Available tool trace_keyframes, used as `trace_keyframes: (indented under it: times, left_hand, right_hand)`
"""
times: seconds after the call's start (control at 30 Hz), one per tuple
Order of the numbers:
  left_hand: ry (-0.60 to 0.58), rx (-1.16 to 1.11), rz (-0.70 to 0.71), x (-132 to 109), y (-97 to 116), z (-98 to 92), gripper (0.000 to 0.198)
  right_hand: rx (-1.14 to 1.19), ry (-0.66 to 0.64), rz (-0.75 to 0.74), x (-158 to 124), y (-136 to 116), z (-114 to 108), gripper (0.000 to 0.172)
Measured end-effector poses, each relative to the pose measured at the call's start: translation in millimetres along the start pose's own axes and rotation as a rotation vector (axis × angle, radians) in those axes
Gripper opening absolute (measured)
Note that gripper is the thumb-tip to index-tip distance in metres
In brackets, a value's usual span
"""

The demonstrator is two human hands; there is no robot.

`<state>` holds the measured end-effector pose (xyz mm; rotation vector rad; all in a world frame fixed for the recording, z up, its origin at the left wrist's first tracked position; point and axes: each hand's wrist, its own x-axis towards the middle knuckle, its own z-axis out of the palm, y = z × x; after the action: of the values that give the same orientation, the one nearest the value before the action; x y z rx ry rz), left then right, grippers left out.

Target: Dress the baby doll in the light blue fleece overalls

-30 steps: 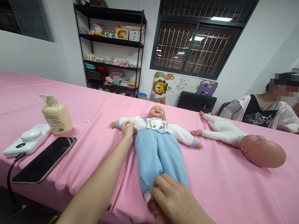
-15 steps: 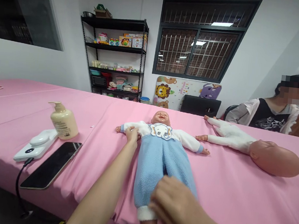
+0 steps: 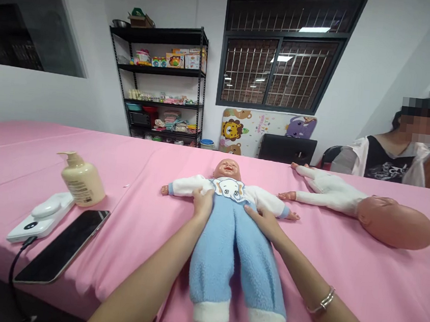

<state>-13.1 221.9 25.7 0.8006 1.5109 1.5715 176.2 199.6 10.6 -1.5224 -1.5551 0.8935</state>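
Observation:
A baby doll (image 3: 220,233) in a blue and white outfit with an elephant on the chest lies face up on the pink cloth (image 3: 134,234). At its waist on the left, my left hand (image 3: 203,203) rests against the side of the outfit, fingers partly bent and apart. Opposite it, my right hand (image 3: 264,221) touches the other side of the waist, its fingers spread with the thumb and forefinger on the blue fabric. Both doll arms stretch outward, and the lower legs show below white cuffs.
At the left are a pump bottle (image 3: 82,182), a white charger (image 3: 42,216) with a cable and a black phone (image 3: 65,248). A second doll (image 3: 393,220) lies at the right. Behind the table a person (image 3: 388,158) sits, and a shelf (image 3: 163,71) stands.
My right hand has moved up from the doll's lower leg to its waist. My left hand has shifted from the doll's sleeve to its side. The view has shifted slightly.

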Motion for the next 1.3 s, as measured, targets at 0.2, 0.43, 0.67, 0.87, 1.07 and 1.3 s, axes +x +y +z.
trace_keyframes:
  times: [0.2, 0.43, 0.67, 0.87, 1.07, 1.3]
  left_hand:
    - [-0.351, 0.468, 0.341, -9, 13, -9.4, 0.026]
    - [-0.856, 0.654, 0.264, 17, 44, -53.6, 0.048]
    - [-0.732, 0.71, 0.253, 31, 39, -65.4, 0.052]
    - [-0.665, 0.778, 0.251, 33, 38, -65.0, 0.034]
    - [-0.243, 0.654, 0.305, 41, 26, -63.5, 0.008]
    - [-0.063, 0.62, 0.357, 48, 19, -57.8, 0.006]
  right_hand:
    - [0.176, 0.049, -0.078, 11, 15, -12, 0.061]
    - [0.484, -0.068, -0.092, 18, 16, -38, 0.061]
    - [0.277, 0.027, -0.14, 22, 19, -26, 0.069]
    - [0.253, -0.005, -0.157, 19, 33, -23, 0.065]
    - [0.279, -0.089, -0.105, 13, 28, -18, 0.067]
    - [0.213, -0.048, -0.127, 8, 27, -14, 0.067]
